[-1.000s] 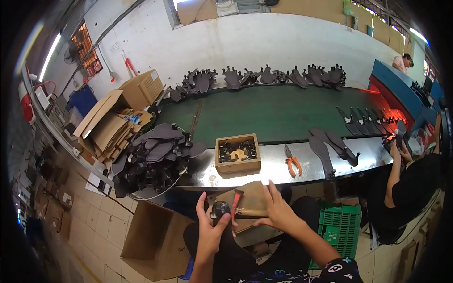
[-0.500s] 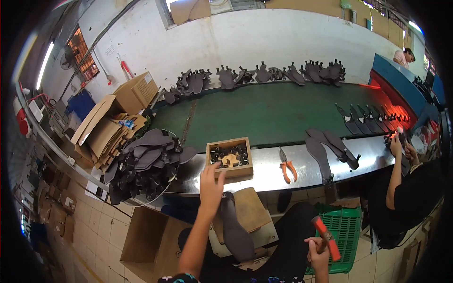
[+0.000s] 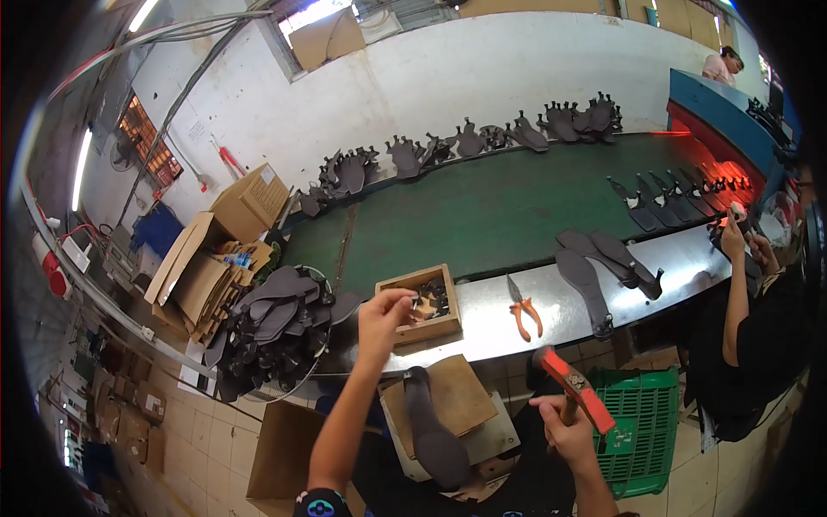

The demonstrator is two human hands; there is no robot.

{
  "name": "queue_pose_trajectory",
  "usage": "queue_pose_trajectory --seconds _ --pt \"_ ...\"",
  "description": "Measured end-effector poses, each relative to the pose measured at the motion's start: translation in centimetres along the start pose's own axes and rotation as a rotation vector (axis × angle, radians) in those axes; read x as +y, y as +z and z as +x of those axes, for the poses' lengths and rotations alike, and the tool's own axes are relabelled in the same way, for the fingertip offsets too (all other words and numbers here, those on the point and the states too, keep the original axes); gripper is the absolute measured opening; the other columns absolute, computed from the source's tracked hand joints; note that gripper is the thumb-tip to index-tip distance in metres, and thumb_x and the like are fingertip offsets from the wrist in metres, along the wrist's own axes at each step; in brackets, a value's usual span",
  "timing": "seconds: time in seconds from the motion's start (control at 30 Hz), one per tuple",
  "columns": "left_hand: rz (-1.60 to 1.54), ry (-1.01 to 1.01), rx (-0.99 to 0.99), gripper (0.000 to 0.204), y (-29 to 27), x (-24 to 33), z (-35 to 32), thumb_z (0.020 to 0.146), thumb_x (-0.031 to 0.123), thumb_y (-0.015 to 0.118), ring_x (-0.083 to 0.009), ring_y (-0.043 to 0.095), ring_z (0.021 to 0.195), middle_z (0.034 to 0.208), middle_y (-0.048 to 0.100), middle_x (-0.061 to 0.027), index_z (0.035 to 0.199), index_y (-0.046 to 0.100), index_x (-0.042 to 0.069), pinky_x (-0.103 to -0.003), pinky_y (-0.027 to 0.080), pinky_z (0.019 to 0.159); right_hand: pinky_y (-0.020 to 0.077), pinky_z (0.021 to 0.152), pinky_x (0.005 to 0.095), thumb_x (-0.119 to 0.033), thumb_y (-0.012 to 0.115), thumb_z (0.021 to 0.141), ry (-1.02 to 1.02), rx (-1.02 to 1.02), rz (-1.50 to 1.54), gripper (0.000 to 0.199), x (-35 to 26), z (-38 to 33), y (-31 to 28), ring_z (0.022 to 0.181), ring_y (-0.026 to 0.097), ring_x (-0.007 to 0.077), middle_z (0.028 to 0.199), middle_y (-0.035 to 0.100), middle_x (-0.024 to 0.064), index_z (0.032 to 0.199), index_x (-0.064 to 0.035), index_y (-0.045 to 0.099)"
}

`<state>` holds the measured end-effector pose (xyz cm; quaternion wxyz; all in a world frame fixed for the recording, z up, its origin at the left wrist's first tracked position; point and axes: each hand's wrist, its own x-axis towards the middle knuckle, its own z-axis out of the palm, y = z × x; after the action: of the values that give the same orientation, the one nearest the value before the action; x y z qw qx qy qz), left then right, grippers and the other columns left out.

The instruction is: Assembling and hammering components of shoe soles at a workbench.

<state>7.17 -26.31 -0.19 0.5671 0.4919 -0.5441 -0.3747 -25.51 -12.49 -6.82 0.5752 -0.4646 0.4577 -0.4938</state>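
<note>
The left hand (image 3: pixel 385 320) was over the near-left corner of the wooden box (image 3: pixel 435 330), fingertips bunched; whether they gripped anything could not be told. Well apart, the right hand (image 3: pixel 568 433), nearer the wearer and to the box's right, was clamped around the hammer (image 3: pixel 579 392). Beneath the box stretched the metal tabletop (image 3: pixel 487 320). A green crate (image 3: pixel 639 422) stood to its near right, piled soles (image 3: pixel 276 314) to its left, one dark sole (image 3: pixel 428 422) on its near side, orange-handled pliers (image 3: pixel 523 317) to its right, and small black pieces (image 3: pixel 439 295) inside it.
</note>
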Motion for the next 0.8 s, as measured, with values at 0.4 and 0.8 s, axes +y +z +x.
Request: queue_pose_trajectory --seconds 0.4,0.8 --pt "-0.1 0.079 0.015 0.024 3.8 10.2 -18.1 0.09 0.009 0.073 -0.0148 0.064 0.077 0.092 0.068 -0.0119 0.109 0.063 0.0 -0.025 0.051 0.068 0.0439 0.061 0.0214 -0.019 0.071 0.093 -0.308 -0.409 0.101 0.026 -9.9 -0.3 9.5 0.071 0.058 0.0101 0.088 0.066 0.0078 0.111 0.0005 0.069" --pt "0.548 0.818 0.025 0.056 1.5 10.9 -19.4 0.068 0.014 0.09 -0.0249 0.07 0.083 0.092 0.072 -0.0122 0.114 0.062 0.001 -0.034 0.058 0.07 0.0515 0.07 0.0283 -0.007 0.079 0.08 -0.138 -0.568 0.163 0.023 -8.8 -1.7 9.7 0.083 0.066 0.0184 0.101 0.069 0.0183 0.099 0.0012 0.072"
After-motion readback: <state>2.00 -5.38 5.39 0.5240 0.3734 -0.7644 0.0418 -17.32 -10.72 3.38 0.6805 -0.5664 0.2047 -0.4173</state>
